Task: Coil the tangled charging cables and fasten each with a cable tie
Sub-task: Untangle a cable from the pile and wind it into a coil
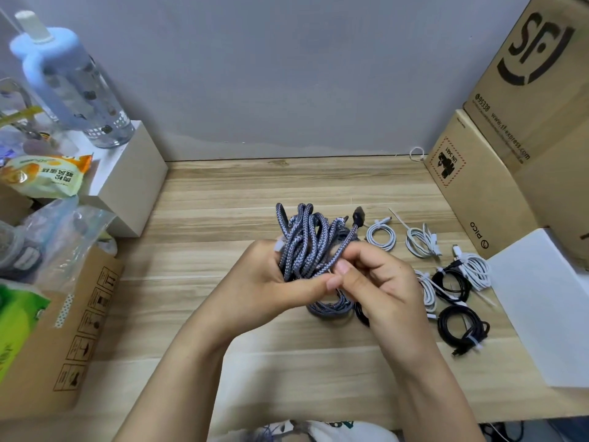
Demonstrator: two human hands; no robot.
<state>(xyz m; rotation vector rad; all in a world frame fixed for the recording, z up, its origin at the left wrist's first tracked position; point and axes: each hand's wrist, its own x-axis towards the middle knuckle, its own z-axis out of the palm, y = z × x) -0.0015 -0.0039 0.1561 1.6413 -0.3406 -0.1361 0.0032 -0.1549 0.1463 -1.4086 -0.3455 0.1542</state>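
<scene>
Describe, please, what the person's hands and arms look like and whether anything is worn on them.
Both arms are bare from wrist to the lower edge of the picture: no sleeves show. The left hand and right hand wear no gloves, and no rings, watch or bracelet can be seen on them. The fingernails that show are short and unpainted. At the bottom edge, light printed cloth shows.

The bench [223,199] looks like pale matt wood with streaky grain; the grey cable [302,247] has a rough braided cloth sheath; the white cables [381,236] and black cables [459,327] near the right edge look like smooth plastic; the boxes [478,193] are matt brown cardboard; the bottle [95,100] is glossy and clear.
</scene>
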